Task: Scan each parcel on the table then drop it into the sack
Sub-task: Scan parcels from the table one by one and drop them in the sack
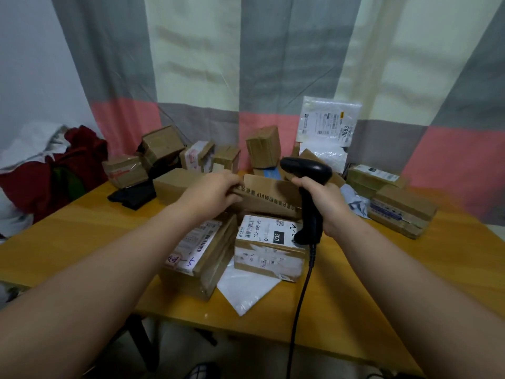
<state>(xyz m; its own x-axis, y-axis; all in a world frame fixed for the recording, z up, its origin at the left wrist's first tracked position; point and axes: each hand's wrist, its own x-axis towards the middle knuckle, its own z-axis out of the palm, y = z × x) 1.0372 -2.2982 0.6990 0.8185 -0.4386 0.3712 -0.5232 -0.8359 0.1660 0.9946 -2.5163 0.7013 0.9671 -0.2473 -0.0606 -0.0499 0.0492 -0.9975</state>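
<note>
That curtain has wide grey and cream stripes with a pink band low down. The table is orangey wood, the boxes plain brown cardboard, their labels white with black print. The scanner and cable are black, the cloth is dark red, and the mailer is white.

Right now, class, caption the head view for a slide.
Left hand grips a cardboard box; right hand holds the scanner beside it.

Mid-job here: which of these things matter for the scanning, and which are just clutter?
Job: scanner in right hand; brown box held by left hand; 032-labelled box; white mailer.
Lying about: black item; red bundle; curtain.
</note>
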